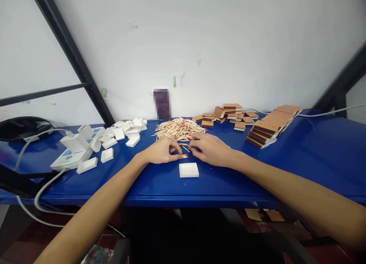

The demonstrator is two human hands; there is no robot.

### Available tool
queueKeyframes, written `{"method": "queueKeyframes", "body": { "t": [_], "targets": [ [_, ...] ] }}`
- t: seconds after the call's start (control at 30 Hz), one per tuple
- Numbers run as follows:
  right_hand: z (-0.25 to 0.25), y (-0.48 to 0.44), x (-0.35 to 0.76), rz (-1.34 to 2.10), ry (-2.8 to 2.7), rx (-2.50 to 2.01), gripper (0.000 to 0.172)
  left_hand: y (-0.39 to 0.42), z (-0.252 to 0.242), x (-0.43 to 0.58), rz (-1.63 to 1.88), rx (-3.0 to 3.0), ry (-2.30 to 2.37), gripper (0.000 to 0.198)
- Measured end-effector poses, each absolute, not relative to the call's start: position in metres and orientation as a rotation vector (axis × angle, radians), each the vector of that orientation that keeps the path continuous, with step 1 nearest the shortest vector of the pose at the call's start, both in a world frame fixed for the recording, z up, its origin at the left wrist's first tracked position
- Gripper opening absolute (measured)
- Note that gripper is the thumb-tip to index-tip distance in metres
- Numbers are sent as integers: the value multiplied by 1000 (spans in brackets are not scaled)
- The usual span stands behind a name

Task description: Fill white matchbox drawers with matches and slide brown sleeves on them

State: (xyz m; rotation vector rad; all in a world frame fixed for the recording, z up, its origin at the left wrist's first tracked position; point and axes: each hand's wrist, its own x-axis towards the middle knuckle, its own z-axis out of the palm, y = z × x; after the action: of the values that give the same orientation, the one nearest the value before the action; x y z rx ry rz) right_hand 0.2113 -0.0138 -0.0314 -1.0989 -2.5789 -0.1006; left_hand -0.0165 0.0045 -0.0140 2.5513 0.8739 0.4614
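My left hand [163, 150] pinches a few matches [185, 156] between thumb and fingers, their red heads pointing right. Facing it, my right hand [210, 149] rests low over the table with curled fingers. Its fingertips are at a couple of loose matches [185, 147]; whether they grip one is too small to tell. Just beyond both hands lies a big heap of red-tipped matches [180, 129]. A white matchbox tray [189, 170] lies on the table, nearer to me than the hands.
White matchbox trays [118, 133] are piled at left, beside a white power strip [73, 157] with cables. Brown matchbox sleeves [228, 113] lie loose at back right; more sleeves [271, 124] form a leaning stack farther right. The blue table [160, 187] meets a white wall.
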Motion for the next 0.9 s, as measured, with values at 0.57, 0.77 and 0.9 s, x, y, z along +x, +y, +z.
{"method": "queueKeyframes", "body": {
  "t": [0.57,0.77,0.9],
  "targets": [
    [-29,-6,212,-29,-2656,-1207,17,8,-20,-19,426,2507,870,27],
    [-31,-5,203,36,-2653,-1136,18,8,-20,-19,401,2523,880,26],
    [-29,-7,198,-32,-2629,-1122,17,7,-20,-19,401,2522,869,27]
  ]
}}
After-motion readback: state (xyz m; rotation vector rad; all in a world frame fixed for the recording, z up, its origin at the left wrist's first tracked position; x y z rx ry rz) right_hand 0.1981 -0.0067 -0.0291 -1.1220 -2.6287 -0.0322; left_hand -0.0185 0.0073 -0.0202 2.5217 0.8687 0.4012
